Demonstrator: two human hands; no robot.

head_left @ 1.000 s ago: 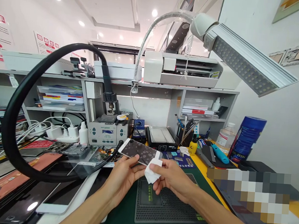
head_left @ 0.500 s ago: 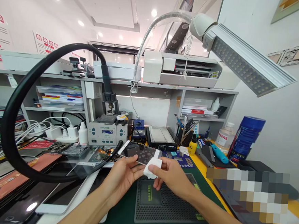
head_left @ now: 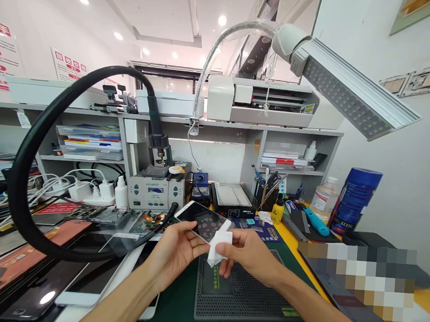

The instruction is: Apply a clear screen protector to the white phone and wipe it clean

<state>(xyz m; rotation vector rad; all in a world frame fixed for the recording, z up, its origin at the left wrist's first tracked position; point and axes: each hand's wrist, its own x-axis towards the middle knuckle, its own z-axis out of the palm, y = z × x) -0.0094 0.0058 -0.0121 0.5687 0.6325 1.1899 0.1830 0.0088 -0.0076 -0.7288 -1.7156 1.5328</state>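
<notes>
A white-framed smartphone [head_left: 204, 222] with a dark, spotted screen is held up in front of me, tilted. My left hand [head_left: 179, 249] grips its near left edge, thumb on top and fingers below. Between the thumb and fingers of my right hand [head_left: 247, 256] is a crumpled white tissue [head_left: 219, 247], which lies against the phone's right end. That end is partly covered by the tissue. Beneath both hands a dark perforated mat [head_left: 249, 301] rests on the green work mat [head_left: 175, 305].
To the left, a thick black hose [head_left: 14, 181] loops from a grey soldering station [head_left: 157, 191]. Several phones and a white tablet [head_left: 83, 296] lie there. On the right stand a yellow bottle [head_left: 277, 212] and a blue ribbed cylinder [head_left: 357, 200]. A lamp [head_left: 360, 88] hangs overhead.
The phone's right end has tipped downward, and the tissue in my right hand has shifted slightly lower with it. My left hand keeps its hold and has moved slightly right.
</notes>
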